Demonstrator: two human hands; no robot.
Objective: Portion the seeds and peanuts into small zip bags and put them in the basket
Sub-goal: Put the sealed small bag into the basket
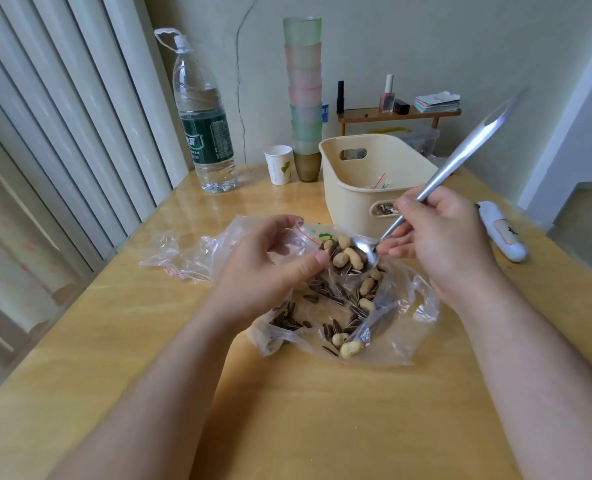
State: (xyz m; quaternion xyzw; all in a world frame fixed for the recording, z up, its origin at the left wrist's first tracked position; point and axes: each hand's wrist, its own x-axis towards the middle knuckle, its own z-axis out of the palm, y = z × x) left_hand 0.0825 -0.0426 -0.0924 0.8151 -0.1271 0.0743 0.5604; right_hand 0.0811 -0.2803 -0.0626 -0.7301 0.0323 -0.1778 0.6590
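Note:
My right hand grips a long metal spoon whose bowl carries peanuts and striped seeds. My left hand pinches a small clear zip bag with a red seal line, holding its mouth next to the spoon's bowl. Below both lies a large clear plastic bag, spread open on the table, with loose seeds and peanuts in it. The cream plastic basket stands just behind, and filled small bags show through its handle slot and over its rim.
More empty zip bags lie left of my left hand. A large water bottle, a paper cup and a tall stack of coloured cups stand at the back. A white case lies at the right edge.

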